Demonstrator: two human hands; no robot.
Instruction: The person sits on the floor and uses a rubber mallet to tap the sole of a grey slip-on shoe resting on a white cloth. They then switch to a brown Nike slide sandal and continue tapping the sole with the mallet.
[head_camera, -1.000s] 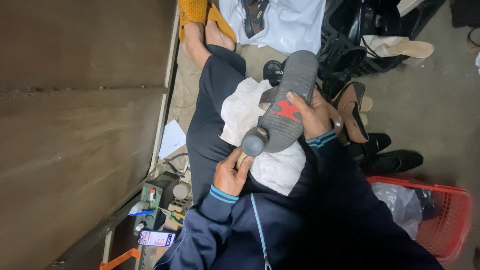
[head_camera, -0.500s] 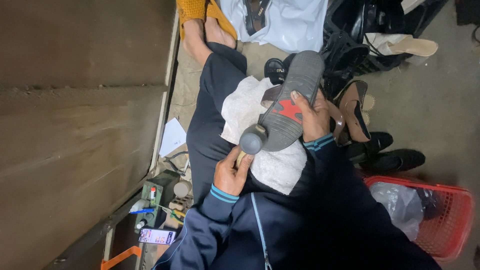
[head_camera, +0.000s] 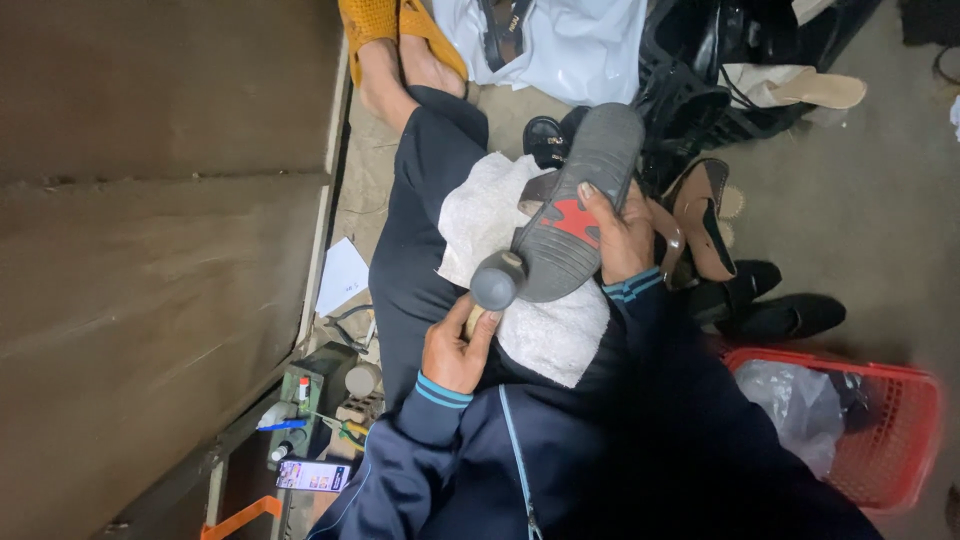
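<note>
Grey rubber fills the middle of your view: the shoe (head_camera: 575, 215) lies sole-up across the white cloth (head_camera: 520, 270) on your lap, its red patch facing you. Take that shoe as your landmark. Nearest you, just below its heel end, your left hand (head_camera: 455, 345) is closed around a wooden handle, and the round dark hammer head (head_camera: 497, 282) at its tip sits right against the heel edge. Your right hand (head_camera: 620, 235) is clamped over the far side of the sole, fingers curled across the red patch, pinning it down.

Against the frames from 1 s and 0.5 s ago, almost nothing has shifted: both hands and the hammer head hold the same places, so you appear to be paused on the heel rather than mid-swing.

Beyond the shoe, to its right, lie a tan heeled shoe (head_camera: 705, 215) and black shoes (head_camera: 770, 310), with a red basket (head_camera: 880, 430) nearer you. Past its toe lie your feet in orange sandals (head_camera: 400, 25).

Most of the handle is hidden inside your fist, the shoe's upper is out of sight, and the small tools (head_camera: 310, 415) left of it are too small to name.
</note>
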